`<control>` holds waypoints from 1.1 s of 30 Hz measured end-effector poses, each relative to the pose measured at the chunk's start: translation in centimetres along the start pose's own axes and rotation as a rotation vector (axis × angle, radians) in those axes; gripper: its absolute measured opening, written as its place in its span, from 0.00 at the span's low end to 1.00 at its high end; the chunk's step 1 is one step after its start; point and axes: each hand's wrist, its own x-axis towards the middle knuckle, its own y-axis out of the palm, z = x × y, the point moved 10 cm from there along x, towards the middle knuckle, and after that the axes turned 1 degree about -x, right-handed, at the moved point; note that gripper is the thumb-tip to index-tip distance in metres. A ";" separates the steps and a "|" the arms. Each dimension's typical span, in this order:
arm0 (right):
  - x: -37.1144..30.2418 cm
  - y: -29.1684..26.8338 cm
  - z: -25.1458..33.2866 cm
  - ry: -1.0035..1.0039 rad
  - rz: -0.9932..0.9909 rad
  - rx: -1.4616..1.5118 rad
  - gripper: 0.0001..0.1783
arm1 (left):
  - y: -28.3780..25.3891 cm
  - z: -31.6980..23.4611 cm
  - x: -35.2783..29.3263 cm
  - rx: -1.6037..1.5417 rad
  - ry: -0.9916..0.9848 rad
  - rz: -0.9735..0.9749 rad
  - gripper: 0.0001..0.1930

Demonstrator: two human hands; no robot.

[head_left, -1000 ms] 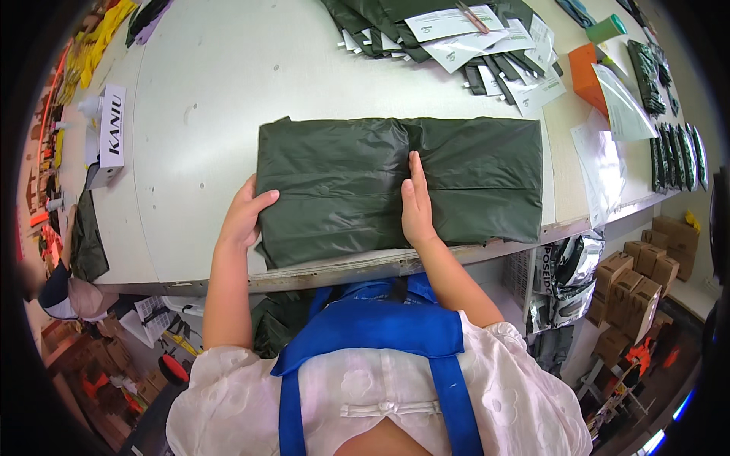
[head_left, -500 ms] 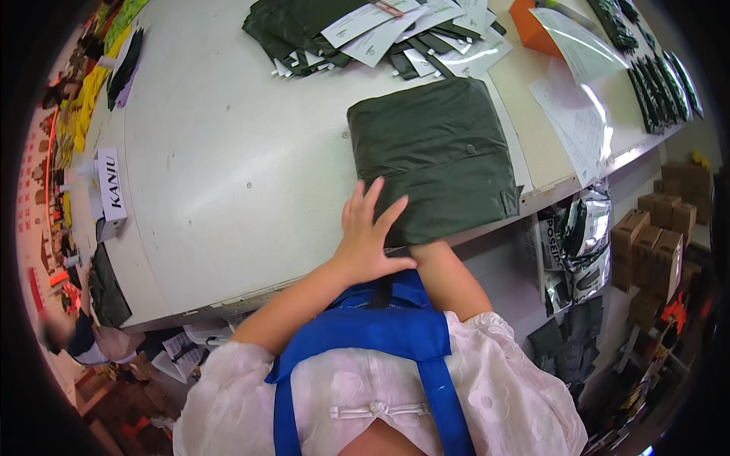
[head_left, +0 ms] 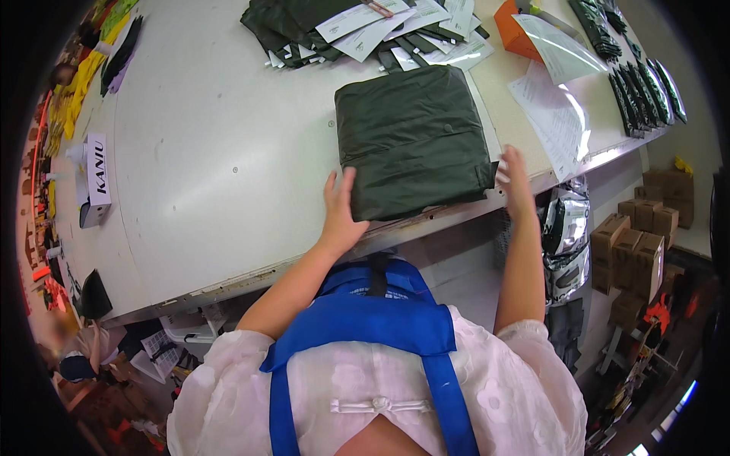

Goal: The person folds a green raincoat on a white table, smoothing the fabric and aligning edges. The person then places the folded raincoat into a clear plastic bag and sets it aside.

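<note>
A dark green garment (head_left: 411, 144), folded into a thick square with a round snap button on top, lies at the table's front edge. My left hand (head_left: 342, 209) rests against its near left corner, fingers stretched and thumb along the near side. Off the garment's right edge is my right hand (head_left: 518, 185), its fingers extended close to a small dark tab that sticks out there. I see nothing held in either hand.
A pile of dark green pieces with white tags (head_left: 304, 34) lies at the back. To the right are an orange holder (head_left: 517, 30), paper sheets (head_left: 551, 114) and packed dark bundles (head_left: 639, 95). A white box (head_left: 96, 178) stands left. Cartons (head_left: 635, 254) are stacked beyond the table, and a person (head_left: 84, 353) is lower left.
My right hand has come out from under the garment's near side to its right edge. My left hand has slid off the top to the near left corner.
</note>
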 end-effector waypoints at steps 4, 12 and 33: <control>-0.3 8.4 -3.9 0.254 0.342 0.060 0.37 | 0.3 7.5 -0.6 -1.131 -0.443 -0.012 0.34; -14.2 20.7 -6.5 0.402 0.558 0.088 0.26 | 0.6 4.3 -1.6 -1.249 -0.320 0.037 0.35; -1.3 20.5 -2.6 0.517 0.891 0.054 0.33 | -1.2 5.7 -3.6 -1.508 -0.507 0.109 0.29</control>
